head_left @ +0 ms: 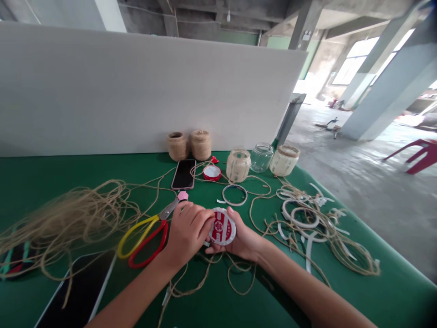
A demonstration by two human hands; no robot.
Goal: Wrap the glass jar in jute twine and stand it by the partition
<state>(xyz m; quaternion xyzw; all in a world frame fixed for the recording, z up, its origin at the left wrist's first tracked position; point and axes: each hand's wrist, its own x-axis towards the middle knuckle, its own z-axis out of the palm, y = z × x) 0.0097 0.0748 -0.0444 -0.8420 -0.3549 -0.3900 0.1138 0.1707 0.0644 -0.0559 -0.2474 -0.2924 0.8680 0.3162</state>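
A red jar lid [218,228] with a flower design and a white band around its edge is held up over the green table. My right hand [241,234] cups it from the right, thumb along the rim and fingers underneath. My left hand [191,228] is closed at the lid's left edge, its fingertips partly hidden behind the knuckles. Yellow-and-red-handled scissors [160,218] lie beside my left hand. Just beyond the lid, a roll of white tape [235,195] rests flat. Loops of twine [205,282] lie below my hands.
Twine-wrapped jars [200,146], a clear glass jar [262,157] and tape-banded jars [238,166] stand at the back. A phone [183,174] and another red lid [212,172] lie before them. Tangled twine [85,214] covers the left; tape rings [305,214] and scraps the right. A dark tablet-like panel [80,291] lies front left.
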